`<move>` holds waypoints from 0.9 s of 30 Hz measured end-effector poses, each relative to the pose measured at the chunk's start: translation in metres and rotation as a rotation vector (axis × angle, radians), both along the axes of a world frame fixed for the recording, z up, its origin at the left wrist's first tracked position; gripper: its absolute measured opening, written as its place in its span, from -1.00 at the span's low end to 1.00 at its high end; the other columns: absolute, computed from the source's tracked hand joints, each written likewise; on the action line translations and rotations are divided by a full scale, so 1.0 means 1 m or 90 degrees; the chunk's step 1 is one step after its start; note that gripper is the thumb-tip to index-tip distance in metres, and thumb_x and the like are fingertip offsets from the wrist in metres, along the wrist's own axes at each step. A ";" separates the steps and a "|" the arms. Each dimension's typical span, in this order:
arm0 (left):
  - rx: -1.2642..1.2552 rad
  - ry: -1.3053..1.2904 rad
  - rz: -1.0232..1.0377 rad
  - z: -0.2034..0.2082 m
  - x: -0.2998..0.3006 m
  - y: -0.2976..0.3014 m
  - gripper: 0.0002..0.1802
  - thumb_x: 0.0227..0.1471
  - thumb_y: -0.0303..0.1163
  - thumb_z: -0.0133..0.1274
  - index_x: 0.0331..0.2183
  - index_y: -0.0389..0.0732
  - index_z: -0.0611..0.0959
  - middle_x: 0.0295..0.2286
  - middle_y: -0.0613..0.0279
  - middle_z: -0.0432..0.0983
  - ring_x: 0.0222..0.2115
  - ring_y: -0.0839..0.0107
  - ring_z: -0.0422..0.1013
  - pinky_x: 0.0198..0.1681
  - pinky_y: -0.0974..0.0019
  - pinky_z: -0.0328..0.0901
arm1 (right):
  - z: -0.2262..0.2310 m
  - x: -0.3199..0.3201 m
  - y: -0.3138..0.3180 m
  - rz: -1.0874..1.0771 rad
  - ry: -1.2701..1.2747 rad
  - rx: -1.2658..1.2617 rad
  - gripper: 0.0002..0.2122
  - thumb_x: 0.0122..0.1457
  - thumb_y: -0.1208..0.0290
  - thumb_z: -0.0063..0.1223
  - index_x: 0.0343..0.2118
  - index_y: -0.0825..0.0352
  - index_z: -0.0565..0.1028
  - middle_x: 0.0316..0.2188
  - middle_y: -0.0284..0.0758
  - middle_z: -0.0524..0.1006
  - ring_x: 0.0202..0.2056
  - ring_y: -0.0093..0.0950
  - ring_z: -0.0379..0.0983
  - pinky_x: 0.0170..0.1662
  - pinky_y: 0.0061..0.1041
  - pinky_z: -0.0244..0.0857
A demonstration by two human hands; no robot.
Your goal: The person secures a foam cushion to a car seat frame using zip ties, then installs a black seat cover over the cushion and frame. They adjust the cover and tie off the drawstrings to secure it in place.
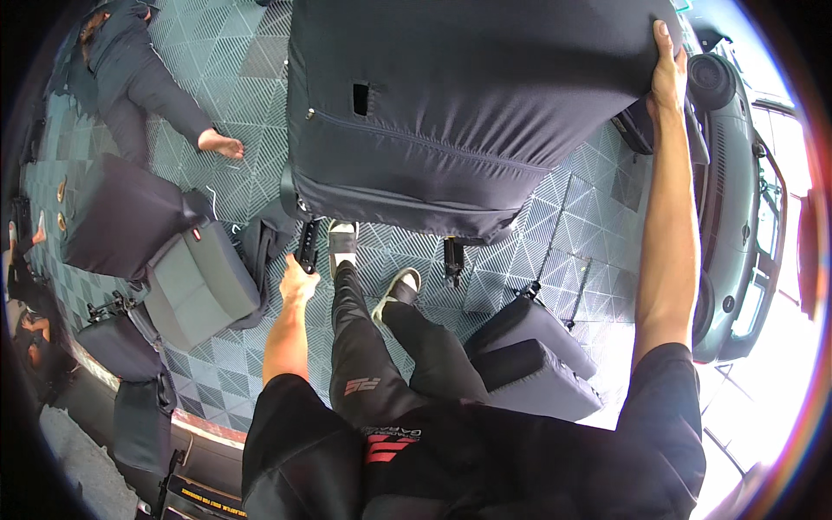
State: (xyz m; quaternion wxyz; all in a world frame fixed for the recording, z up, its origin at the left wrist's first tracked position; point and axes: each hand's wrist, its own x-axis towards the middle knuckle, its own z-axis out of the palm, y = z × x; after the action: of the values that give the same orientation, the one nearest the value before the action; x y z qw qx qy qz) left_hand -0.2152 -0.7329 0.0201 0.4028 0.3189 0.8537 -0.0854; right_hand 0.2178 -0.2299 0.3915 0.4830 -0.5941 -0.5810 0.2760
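A large car seat (433, 95) in a black fabric cover fills the upper middle, its zippered panel turned toward me. My right hand (669, 74) grips its far right edge, the thumb on the near face and the other fingers partly hidden behind it. At the seat's lower left corner, my left hand (298, 282) is closed around a black metal bracket (308, 246) that sticks out from the seat. A second black bracket (453, 260) juts from the lower edge, to the right of my feet, with no hand on it.
Black seat parts (537, 364) lie by my right leg. To the left are a grey-black seat (195, 290) and a dark covered seat (121, 217). A barefoot person (156, 74) is on the tiled floor (251, 104) at far left. A parked green vehicle (737, 217) stands at right.
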 end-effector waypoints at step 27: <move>0.634 -1.078 0.777 0.182 0.076 -0.007 -0.41 0.33 0.05 -0.21 0.13 -0.21 0.48 0.11 0.18 0.43 0.09 0.15 0.36 0.21 0.11 0.22 | -0.075 0.074 -0.452 -0.092 0.389 -0.113 -0.38 0.29 0.07 -0.18 0.28 0.45 0.24 0.21 -0.13 0.37 0.24 -0.27 0.27 0.33 -0.27 0.06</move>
State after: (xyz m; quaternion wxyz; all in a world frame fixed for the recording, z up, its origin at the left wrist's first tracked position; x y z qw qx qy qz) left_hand -0.1394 -0.7395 0.2021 0.6501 -0.0677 0.2617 0.7101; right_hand 0.2915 -0.6824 0.3169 0.5994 -0.5633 -0.3394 0.4563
